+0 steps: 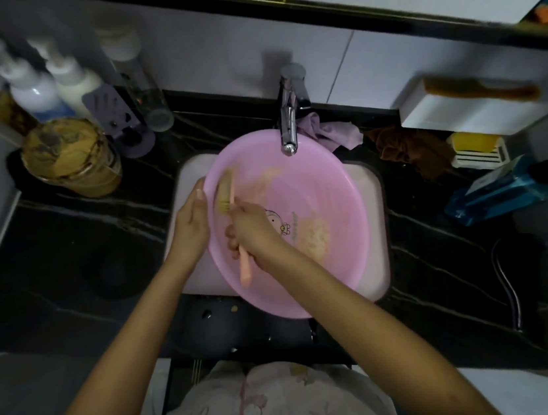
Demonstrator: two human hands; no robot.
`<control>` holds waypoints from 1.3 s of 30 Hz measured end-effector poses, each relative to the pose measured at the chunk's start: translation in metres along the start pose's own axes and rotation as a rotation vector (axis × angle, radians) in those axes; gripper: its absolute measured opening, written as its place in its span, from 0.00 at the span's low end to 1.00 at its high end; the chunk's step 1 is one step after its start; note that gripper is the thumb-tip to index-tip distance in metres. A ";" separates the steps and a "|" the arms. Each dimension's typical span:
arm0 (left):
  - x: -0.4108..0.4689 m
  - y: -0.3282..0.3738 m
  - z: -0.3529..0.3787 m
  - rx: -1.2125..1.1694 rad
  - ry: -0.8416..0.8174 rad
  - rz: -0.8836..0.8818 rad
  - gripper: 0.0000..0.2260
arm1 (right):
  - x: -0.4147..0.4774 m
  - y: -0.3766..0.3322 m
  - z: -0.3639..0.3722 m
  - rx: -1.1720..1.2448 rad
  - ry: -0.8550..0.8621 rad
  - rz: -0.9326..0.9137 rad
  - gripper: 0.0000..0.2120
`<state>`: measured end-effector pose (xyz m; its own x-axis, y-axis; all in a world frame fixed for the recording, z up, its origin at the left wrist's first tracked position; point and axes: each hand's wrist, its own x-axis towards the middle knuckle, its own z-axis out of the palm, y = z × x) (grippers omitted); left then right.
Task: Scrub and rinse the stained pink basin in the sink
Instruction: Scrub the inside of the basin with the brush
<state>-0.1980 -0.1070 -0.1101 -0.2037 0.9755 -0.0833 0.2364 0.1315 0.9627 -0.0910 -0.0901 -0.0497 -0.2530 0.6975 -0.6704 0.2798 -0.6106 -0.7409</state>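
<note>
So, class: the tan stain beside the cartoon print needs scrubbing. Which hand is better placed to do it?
Right. The right hand grips the brush inside the pink basin, close to that stain; the left hand holds the basin's rim, likely steadying it.

Black veined worktop (66, 267): well left of the left hand (191, 221) stands a stained yellow tub (70, 160). Right of the right hand (254, 227) are a brown cloth (411, 152) and a blue bottle (498, 190).

A home bathroom — sink (188, 169), faucet (289, 115), pump bottles (33, 88), soap dish (476, 151).
</note>
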 end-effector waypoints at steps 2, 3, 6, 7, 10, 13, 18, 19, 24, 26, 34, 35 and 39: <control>0.000 0.001 0.002 -0.001 0.002 -0.013 0.13 | -0.021 0.013 0.002 -0.141 -0.073 -0.004 0.12; -0.001 0.000 0.002 -0.003 0.001 -0.015 0.13 | -0.034 0.024 0.001 -0.246 -0.128 -0.007 0.12; -0.006 -0.005 0.002 -0.023 0.000 -0.006 0.14 | -0.044 0.046 -0.009 -0.454 -0.180 -0.037 0.16; -0.008 -0.005 0.004 -0.032 -0.009 0.004 0.15 | -0.036 0.039 -0.009 -0.483 -0.124 -0.073 0.16; -0.008 0.002 0.018 -0.014 0.023 -0.007 0.14 | 0.004 0.018 0.001 -0.466 0.062 -0.107 0.16; -0.005 0.002 0.018 -0.037 0.048 -0.022 0.15 | -0.015 0.034 -0.001 -0.467 -0.026 -0.073 0.16; -0.008 -0.001 0.014 -0.031 0.045 -0.038 0.14 | -0.029 0.036 -0.021 -0.576 -0.121 -0.076 0.18; -0.009 0.003 0.019 -0.031 0.029 -0.031 0.14 | -0.012 0.021 -0.018 -0.498 -0.048 -0.060 0.17; -0.009 0.002 0.014 -0.016 0.041 -0.020 0.15 | -0.022 0.012 -0.006 -0.343 -0.056 -0.099 0.11; -0.010 -0.004 0.008 0.014 0.053 -0.028 0.16 | -0.048 0.036 -0.005 -0.405 -0.186 -0.041 0.15; -0.020 -0.010 0.000 0.037 -0.001 -0.030 0.17 | 0.014 0.043 0.015 -0.201 0.189 -0.361 0.22; -0.019 -0.013 -0.003 0.046 -0.001 -0.033 0.19 | 0.016 0.046 0.015 -0.285 0.195 -0.398 0.23; -0.021 -0.022 -0.010 0.079 -0.021 -0.031 0.28 | 0.030 0.053 -0.016 -0.727 0.218 -0.489 0.26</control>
<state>-0.2088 -0.1325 -0.1272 -0.1927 0.9740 -0.1189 0.3042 0.1745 0.9365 -0.0690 -0.0952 -0.1084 -0.3368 0.9178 -0.2102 0.7226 0.1088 -0.6827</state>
